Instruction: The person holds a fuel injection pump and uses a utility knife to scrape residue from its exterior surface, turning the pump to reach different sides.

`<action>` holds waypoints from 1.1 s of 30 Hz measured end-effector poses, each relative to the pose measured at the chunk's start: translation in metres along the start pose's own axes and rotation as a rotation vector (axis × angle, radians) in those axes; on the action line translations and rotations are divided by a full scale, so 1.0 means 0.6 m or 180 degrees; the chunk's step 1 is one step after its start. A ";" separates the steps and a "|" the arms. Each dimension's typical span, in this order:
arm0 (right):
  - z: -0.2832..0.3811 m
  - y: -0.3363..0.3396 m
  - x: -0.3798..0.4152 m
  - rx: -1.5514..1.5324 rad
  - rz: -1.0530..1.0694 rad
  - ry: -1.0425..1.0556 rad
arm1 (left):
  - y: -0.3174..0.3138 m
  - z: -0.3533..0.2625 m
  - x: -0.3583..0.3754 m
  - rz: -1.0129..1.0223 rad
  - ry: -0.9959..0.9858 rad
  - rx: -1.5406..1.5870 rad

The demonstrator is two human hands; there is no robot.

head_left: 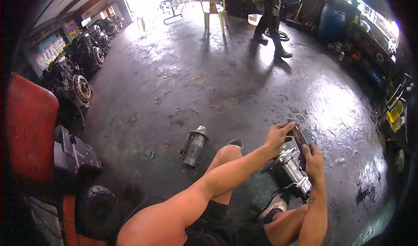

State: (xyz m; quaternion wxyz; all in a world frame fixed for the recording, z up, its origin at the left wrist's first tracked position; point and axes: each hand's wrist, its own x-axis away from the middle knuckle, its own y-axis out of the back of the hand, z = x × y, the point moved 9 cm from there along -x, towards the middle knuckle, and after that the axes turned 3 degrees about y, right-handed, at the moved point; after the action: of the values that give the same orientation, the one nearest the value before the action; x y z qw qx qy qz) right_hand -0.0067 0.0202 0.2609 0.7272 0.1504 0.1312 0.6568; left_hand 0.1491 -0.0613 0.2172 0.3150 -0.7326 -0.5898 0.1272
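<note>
My left hand [278, 138] is closed on the upper end of a dark, narrow, bar-shaped piece [299, 138] with a reddish patch. Lower down on the same piece, the fingers of my right hand [314, 161] pinch its other end. What exactly the piece is cannot be made out. Just below both hands, a silvery cylindrical metal machine part [292, 170] lies on the floor between my legs, partly covered by my hands. To the left, beyond my knee, a second cylindrical metal part [194, 146] rests on the floor, with a narrower silvery end.
The dark floor [183, 85] looks wet or oily. At left are a red panel [32, 126], a small black wheel [99, 207] and a row of engines [80, 89]. A person [272, 17] walks near a yellow plastic chair [213, 6]. A blue drum [332, 23] stands far right.
</note>
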 end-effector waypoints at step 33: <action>0.014 0.002 0.010 0.0036 0.0045 0.0044 | -0.009 -0.001 0.005 0.0232 0.0121 -0.0226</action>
State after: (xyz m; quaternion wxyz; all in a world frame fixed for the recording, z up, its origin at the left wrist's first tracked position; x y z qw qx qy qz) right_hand -0.0040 0.0257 0.2695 0.7207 0.1509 0.1389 0.6622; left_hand 0.1460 -0.0580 0.2215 0.2952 -0.7666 -0.5608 0.1036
